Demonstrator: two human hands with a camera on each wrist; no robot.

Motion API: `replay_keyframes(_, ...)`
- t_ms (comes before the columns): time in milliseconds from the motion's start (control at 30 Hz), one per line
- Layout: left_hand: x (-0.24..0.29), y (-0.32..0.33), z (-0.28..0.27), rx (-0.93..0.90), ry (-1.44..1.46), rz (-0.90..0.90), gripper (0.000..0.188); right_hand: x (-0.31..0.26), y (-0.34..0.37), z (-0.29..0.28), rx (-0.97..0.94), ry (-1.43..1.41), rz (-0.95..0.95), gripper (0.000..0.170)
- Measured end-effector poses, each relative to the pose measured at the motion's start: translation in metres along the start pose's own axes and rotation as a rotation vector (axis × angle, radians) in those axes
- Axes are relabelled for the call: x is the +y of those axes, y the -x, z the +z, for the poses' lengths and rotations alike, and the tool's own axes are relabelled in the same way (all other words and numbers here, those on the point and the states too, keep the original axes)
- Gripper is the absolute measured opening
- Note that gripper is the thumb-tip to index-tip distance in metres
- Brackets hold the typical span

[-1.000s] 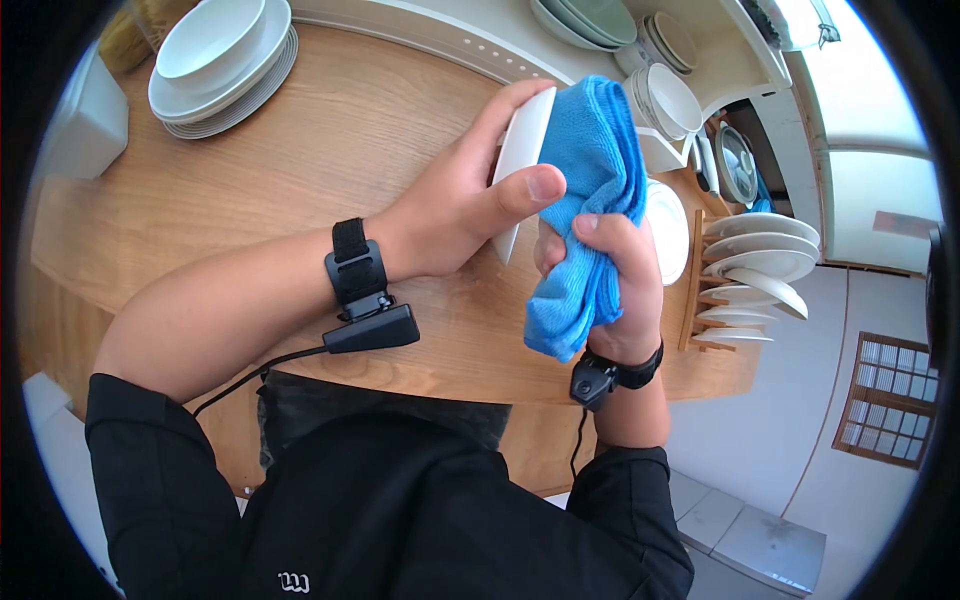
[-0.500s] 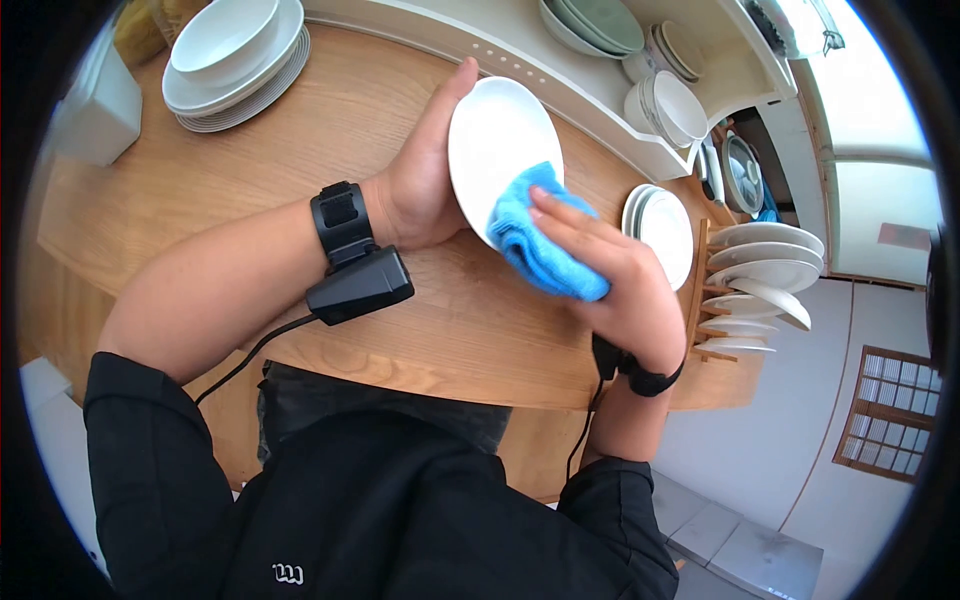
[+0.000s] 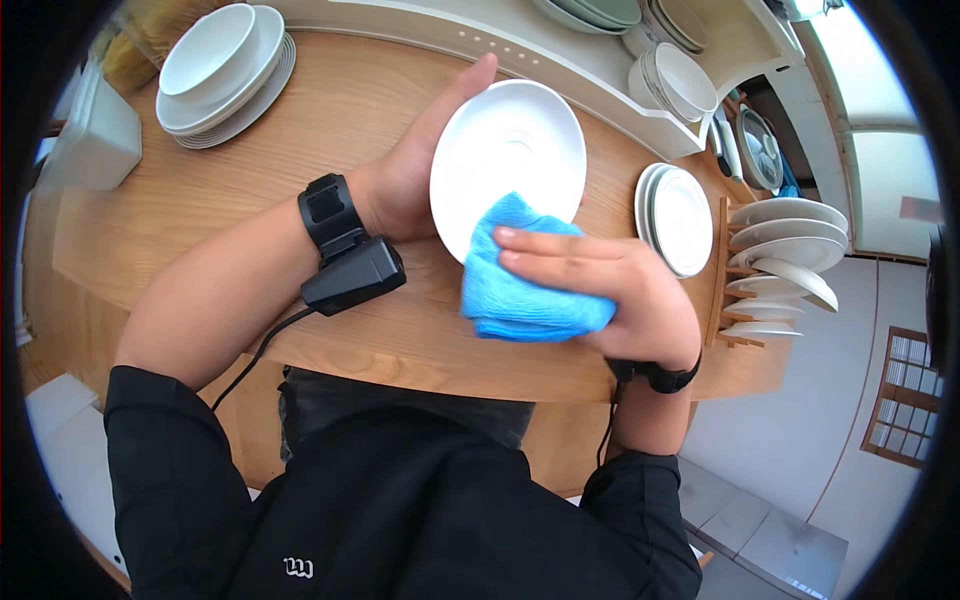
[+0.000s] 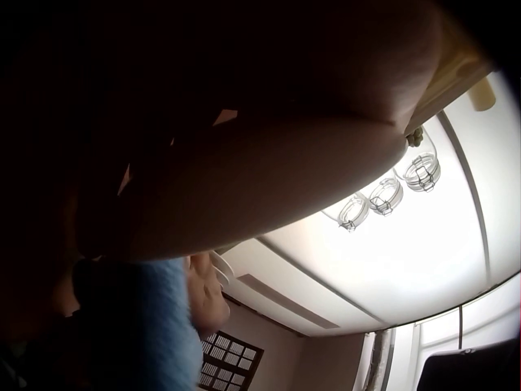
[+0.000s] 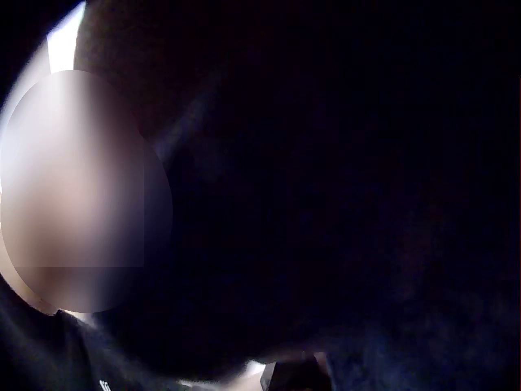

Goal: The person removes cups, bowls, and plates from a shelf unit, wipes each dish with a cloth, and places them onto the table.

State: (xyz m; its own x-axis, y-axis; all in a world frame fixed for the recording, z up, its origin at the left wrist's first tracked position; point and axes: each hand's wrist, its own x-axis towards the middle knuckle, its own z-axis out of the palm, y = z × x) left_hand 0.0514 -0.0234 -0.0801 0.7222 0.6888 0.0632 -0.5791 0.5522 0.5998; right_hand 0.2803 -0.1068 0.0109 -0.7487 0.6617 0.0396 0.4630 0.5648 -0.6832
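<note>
In the head view the left hand (image 3: pixel 408 180) holds a white saucer (image 3: pixel 520 135) from its left side and from beneath, thumb up past the rim, its face turned up to the camera. The right hand (image 3: pixel 625 290) presses a folded blue cloth (image 3: pixel 520 290) on the saucer's lower edge, two fingers lying over the cloth; the thumb is hidden. The left wrist view shows the dark underside of the held saucer (image 4: pixel 269 179), with blue cloth (image 4: pixel 163 326) below it. Nearly all of the right wrist view is dark.
White bowls and plates (image 3: pixel 215 55) are stacked at the back left beside a white container (image 3: pixel 105 135). Small plates (image 3: pixel 683 222) lie to the right, near a wooden rack (image 3: pixel 722 270) of plates. A white shelf (image 3: pixel 590 75) with bowls runs along the back.
The saucer has turned from edge-on to face up. The cloth, earlier beside the saucer, now lies over its lower edge, and the right hand has moved left with its fingers over it.
</note>
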Motion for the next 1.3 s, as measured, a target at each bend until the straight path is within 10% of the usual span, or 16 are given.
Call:
replay_keyframes(200,0.013,0.009,0.017,0.048,0.025,-0.217,0.078,0.020,-0.005,0.001,0.385,0.227,0.068,0.074)
replay_keyframes(400,-0.002,-0.003,-0.008,0.085,-0.189,-0.160,0.092,-0.017,-0.014,0.015,0.061,0.216,0.023,0.078)
replay_keyframes(500,0.009,0.004,0.006,0.031,0.048,-0.279,0.082,0.003,-0.008,0.009,0.314,0.459,0.169,0.068)
replay_keyframes(733,0.003,-0.002,-0.006,0.074,-0.227,-0.151,0.086,-0.017,-0.012,0.021,0.129,0.220,0.063,0.075)
replay_keyframes(933,0.008,0.006,0.023,0.145,-0.055,-0.250,0.076,0.004,-0.014,0.027,0.392,0.291,0.080,0.068)
replay_keyframes(1300,-0.005,0.001,0.000,0.088,-0.006,-0.134,0.070,-0.009,0.008,-0.002,0.041,0.301,0.083,0.065)
